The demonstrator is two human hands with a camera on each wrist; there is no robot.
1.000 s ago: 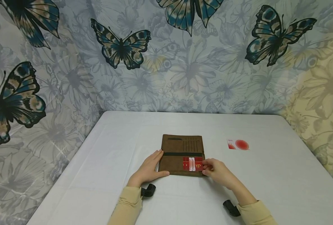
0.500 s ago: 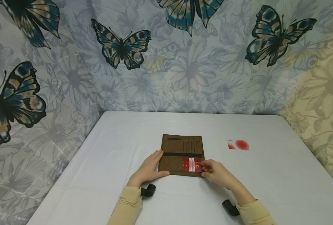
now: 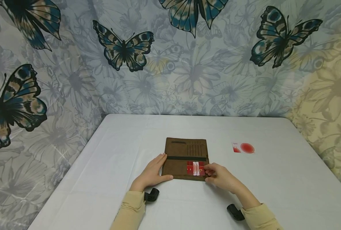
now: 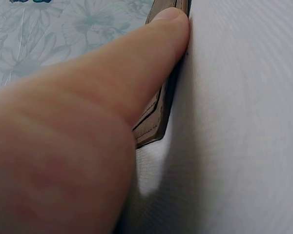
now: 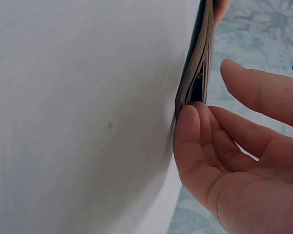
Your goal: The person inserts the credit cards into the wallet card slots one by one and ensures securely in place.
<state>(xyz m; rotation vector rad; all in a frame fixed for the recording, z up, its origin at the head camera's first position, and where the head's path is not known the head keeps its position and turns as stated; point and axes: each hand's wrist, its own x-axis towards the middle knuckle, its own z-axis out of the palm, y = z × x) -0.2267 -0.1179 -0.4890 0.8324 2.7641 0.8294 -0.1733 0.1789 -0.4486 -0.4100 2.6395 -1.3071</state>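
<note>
A brown wallet (image 3: 176,166) lies open on the white table, a dark band across its middle. Several red and white cards (image 3: 195,168) show side by side in the slots of its lower panel, the rightmost partly covered by fingers. My left hand (image 3: 151,172) rests at the wallet's left edge, thumb on the near corner; the left wrist view shows that thumb (image 4: 161,44) laid over the edge. My right hand (image 3: 222,177) is at the wallet's right edge. In the right wrist view its bent fingertips (image 5: 187,124) press the layered edge, while the upper digit stands apart from it.
A red and white card (image 3: 243,148) lies on the table (image 3: 274,172) to the right, beyond the right hand. A flowered wall covering with butterflies (image 3: 124,51) stands behind the table. Each wrist carries a small black camera (image 3: 151,195).
My right hand has shifted slightly left along the wallet's right edge, and the rightmost red card has slid left, less of its lettering showing. The left hand stays in place.
</note>
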